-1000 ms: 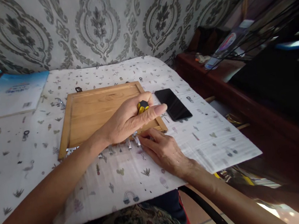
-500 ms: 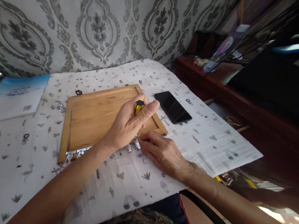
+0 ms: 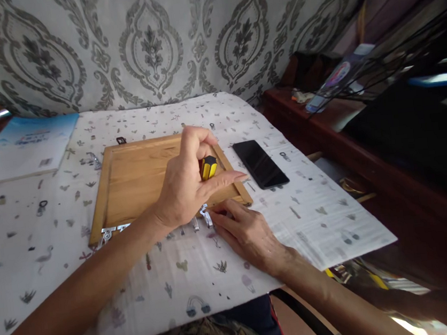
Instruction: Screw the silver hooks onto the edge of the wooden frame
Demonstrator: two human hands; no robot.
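My left hand is above the right part of a framed wooden panel. Its fingers curl around the yellow-and-black handle of a screwdriver, with the thumb stretched out to the right. The tool's shaft and tip are hidden. My right hand rests at the panel's near right edge, fingertips pinched beside a small silver metal fitting and seemingly steadying it. More silver fittings lie along the near edge at the left; my left forearm covers part of that row.
A black phone lies right of the panel on the patterned tablecloth. At the far left is a blue-and-white booklet. A clear bottle and cables are on the dark furniture at the right. Patterned fabric hangs behind the table.
My left hand has tilted upward, with its fingers lifted and the thumb lower around the screwdriver handle. The right hand stays beside the fitting. The whole view has shifted slightly.
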